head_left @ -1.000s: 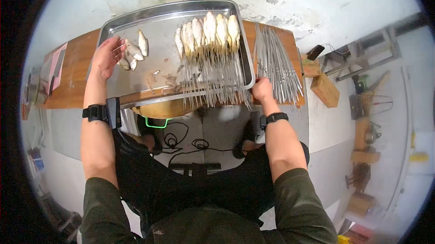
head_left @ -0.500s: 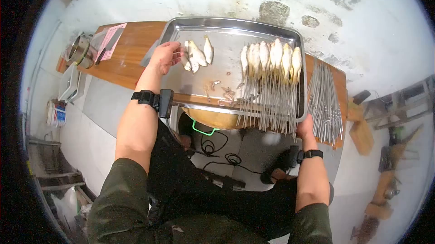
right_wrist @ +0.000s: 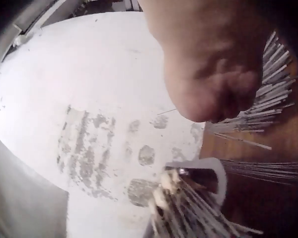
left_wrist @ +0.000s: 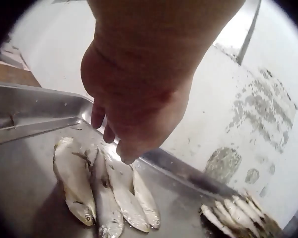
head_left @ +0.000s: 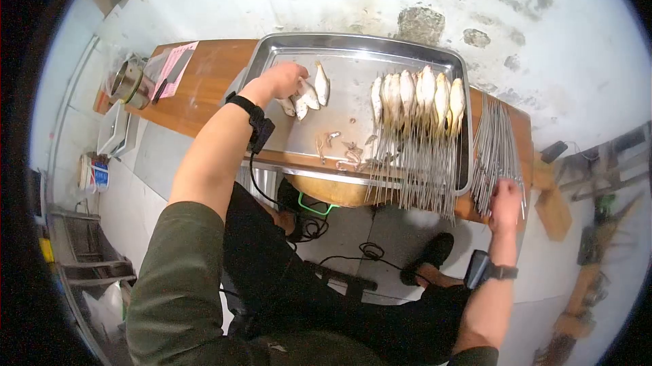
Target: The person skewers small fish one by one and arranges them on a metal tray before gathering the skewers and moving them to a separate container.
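Nearest us, our right hand (head_left: 505, 197) rests on the near ends of the loose metal skewers (head_left: 496, 152), fingers curled over them; whether it pinches one we cannot tell. The skewers lie on the wooden table (head_left: 204, 80), long axes running away from us, just right of the steel tray (head_left: 353, 46). Farther off, our left hand (head_left: 284, 79) hovers over the loose fish (left_wrist: 97, 191), fingers relaxed; the fish lie side by side in the tray's left part, just under the fingertips.
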A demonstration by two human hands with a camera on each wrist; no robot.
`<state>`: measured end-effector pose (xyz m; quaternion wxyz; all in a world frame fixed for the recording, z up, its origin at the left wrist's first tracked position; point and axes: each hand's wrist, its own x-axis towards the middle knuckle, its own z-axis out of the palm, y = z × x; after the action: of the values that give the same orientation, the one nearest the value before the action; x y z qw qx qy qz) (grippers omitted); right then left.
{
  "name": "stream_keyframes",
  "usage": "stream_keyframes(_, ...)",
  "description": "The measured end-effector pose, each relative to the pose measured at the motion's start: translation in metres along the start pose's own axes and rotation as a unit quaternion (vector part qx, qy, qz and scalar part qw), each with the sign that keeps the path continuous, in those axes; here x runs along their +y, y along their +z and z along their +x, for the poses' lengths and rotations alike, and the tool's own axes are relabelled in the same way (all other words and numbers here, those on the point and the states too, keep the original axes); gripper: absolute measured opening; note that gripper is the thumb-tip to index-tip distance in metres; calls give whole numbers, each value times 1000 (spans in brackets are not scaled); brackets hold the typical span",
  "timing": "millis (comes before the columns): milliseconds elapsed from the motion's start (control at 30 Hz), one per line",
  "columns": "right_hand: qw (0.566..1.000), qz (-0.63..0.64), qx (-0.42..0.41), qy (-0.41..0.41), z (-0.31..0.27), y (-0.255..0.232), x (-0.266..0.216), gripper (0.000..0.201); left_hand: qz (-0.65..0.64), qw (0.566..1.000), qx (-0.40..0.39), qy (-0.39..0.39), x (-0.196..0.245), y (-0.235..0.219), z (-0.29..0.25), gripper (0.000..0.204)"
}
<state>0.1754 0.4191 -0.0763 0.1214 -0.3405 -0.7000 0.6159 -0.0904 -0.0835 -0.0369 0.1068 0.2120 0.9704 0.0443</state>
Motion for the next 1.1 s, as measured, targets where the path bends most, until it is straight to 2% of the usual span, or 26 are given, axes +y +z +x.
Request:
stream_keyframes(100, 998, 46, 34, -14, -39, 3, -58, 14, 33, 998, -53, 22, 8, 0, 6, 33)
stream_keyframes(167, 990, 125, -5, -70, -62, 4, -84, 14, 29, 996, -78, 21, 5, 6, 12, 34)
stream_keyframes(200, 990, 125, -5, -69, -70, 6, -89, 14, 37, 995, -86, 23, 1, 10, 18, 34)
stream_keyframes(300, 982, 166, -21, -91, -92, 17, -97, 14, 85, 992, -80, 38, 9, 4, 15, 34)
stream_keyframes(367, 981, 188, 9, -49, -100, 26, -99, 12, 125, 989, -66, 49, 18, -6, 14, 34)
stream_keyframes(400, 981, 190, 10, -46, -98, 27, -96, 12, 142, 984, -101, 38, 20, -10, 18, 31)
stream_keyframes(433, 980, 191, -17, -47, -93, 26, -91, 11, 159, 978, -134, 26, 21, -12, 21, 29)
stream_keyframes(467, 979, 193, -43, -49, -89, 26, -85, 10, 162, 977, -136, 28, 19, -12, 24, 29)
stream_keyframes(567, 985, 158, -51, -53, -86, 35, -83, 8, 192, 973, -111, 69, 13, -13, 22, 24)
stream_keyframes(600, 988, 131, -60, -58, -89, 42, -86, 8, 129, 982, -128, 44, 14, -17, 18, 21)
stream_keyframes(633, 992, 107, -23, -68, -93, 51, -89, 8, 65, 987, -144, 19, 14, -20, 13, 19)
stream_keyframes(667, 991, 110, -22, -67, -96, 56, -90, 8, 68, 987, -145, 19, 11, -20, 7, 19)
stream_keyframes(733, 987, 115, -94, -57, -102, 63, -92, 11, -43, 998, -38, 21, 8, -22, -7, 17)
stream_keyframes(767, 984, 116, -115, -74, -105, 70, -87, 12, -39, 998, -36, 22, 14, -22, -16, 17)
stream_keyframes(800, 983, 120, -115, -75, -109, 74, -81, 12, -191, 980, 8, -52, 21, -22, -26, 15)
stream_keyframes(833, 982, 95, -147, -76, -113, 78, -75, 13, -338, 932, 54, -122, 27, -22, -34, 14)
stream_keyframes(867, 978, 71, -180, -77, -117, 83, -70, 15, -335, 933, 58, -120, 29, -16, -38, 14)
stream_keyframes(900, 977, 76, -181, -81, -122, 88, -66, 15, -516, 843, 52, -143, 27, -4, -39, 12)
stream_keyframes(933, 972, 55, -208, -90, -127, 93, -64, 16, -675, 719, 43, -160, 28, 0, -45, 11)
stream_keyframes(967, 966, 34, -235, -99, -133, 99, -61, 17, -720, 676, 33, -154, 41, -1, -54, 9)
stream_keyframes(1067, 960, 28, -261, -99, -145, 117, -57, 17, -758, 625, 65, -177, 84, -9, -76, 11)
stream_keyframes(1100, 952, 43, -284, -108, -145, 122, -51, 16, -757, 626, 65, -175, 93, -8, -78, 11)
